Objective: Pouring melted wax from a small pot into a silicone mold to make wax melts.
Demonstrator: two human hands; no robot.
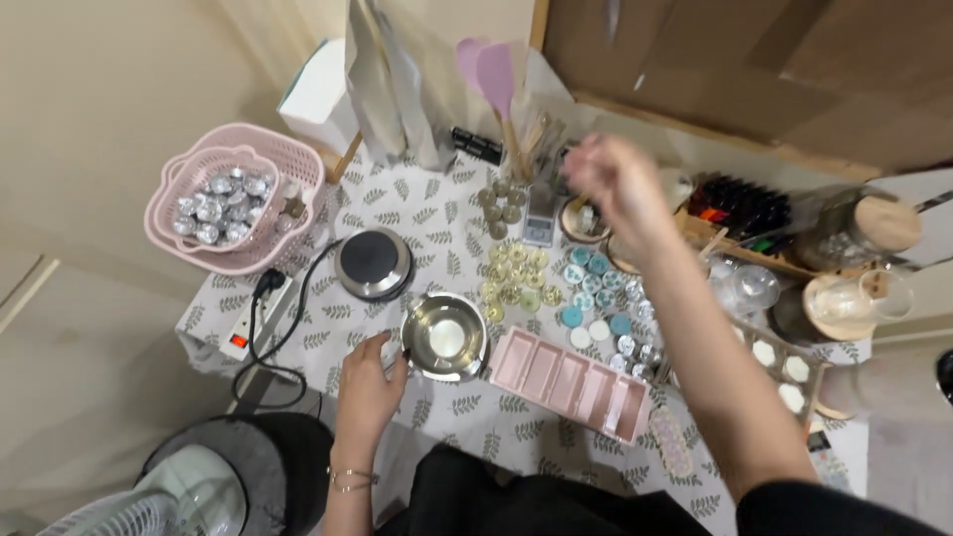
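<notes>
One steel bowl (445, 337) is set on the counter (437, 233), just left of one pink four-slot mould (573, 382) and just below one round hotplate (373, 263). The bowl's handle is pinched by the loosely curled left hand (365, 382). The right hand (611, 179), raised above and right of the bowl, is blurred; its grip cannot be told.

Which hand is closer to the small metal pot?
Left. The left hand rests beside the metal pot, at its handle. The right hand is raised over the far items, well away.
</notes>
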